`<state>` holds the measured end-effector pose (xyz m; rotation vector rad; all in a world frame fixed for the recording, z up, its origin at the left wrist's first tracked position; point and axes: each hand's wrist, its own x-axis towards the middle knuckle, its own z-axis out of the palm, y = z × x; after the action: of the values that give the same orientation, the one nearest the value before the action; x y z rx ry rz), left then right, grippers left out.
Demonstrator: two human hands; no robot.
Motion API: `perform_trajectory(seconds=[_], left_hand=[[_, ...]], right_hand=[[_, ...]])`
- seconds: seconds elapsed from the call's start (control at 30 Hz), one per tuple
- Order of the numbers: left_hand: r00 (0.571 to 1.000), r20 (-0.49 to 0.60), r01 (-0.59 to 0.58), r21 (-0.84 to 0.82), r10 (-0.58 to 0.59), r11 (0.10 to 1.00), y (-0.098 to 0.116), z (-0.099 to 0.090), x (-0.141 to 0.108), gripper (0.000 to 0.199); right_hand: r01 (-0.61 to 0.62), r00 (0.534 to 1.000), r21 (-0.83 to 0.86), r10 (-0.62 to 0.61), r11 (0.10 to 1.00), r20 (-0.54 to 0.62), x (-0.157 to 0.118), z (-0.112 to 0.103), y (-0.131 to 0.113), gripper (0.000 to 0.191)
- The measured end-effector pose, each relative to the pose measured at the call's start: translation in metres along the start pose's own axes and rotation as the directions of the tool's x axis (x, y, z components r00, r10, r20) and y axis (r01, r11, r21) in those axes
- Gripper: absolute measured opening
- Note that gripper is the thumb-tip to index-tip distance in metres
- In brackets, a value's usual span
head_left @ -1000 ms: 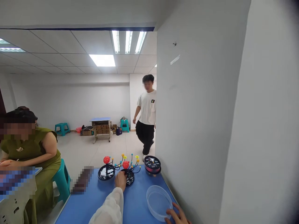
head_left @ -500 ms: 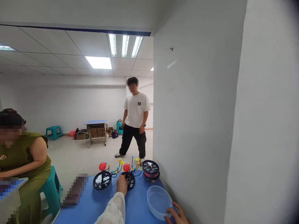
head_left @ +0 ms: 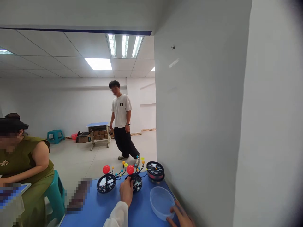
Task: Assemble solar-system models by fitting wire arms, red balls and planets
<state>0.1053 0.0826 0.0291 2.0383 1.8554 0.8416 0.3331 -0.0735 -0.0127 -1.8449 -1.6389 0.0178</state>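
On the blue table (head_left: 94, 208) stand two black round bases with red balls and small coloured balls on curved arms. My left hand (head_left: 126, 191) grips the right model (head_left: 137, 183) near its centre, below the red ball. The left model (head_left: 106, 183) stands untouched beside it. My right hand (head_left: 180, 215) rests with fingers apart against the near right rim of a clear round plastic bowl (head_left: 162, 203). Behind the bowl, black round discs (head_left: 155, 170) are stacked near the wall.
A grey wall (head_left: 196, 126) borders the table's right side. Beyond the table a person in a white shirt (head_left: 121, 110) walks. Another person in green (head_left: 28, 157) sits at the left on a teal stool (head_left: 56, 195). A small desk (head_left: 98, 124) stands at the back.
The person in the white shirt has moved to the left. My left hand and the model it grips have shifted slightly right in view, along with the table.
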Motion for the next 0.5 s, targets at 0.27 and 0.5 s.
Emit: perform_trajectory(seconds=[0.27,0.5], left_hand=[[0.989,-0.029,-0.142,0.009,0.142,0.99,0.004,-0.022,-0.03,0.019],[0.975,-0.009,-0.22,0.05,0.22,0.974,0.006,-0.001,-0.057,0.019]], right_hand=[[0.0,0.995,0.067,-0.007,0.998,0.096,0.004,0.017,-0.072,0.018],[-0.139,0.988,0.21,0.122,0.968,0.095,-0.001,0.038,-0.093,0.049]])
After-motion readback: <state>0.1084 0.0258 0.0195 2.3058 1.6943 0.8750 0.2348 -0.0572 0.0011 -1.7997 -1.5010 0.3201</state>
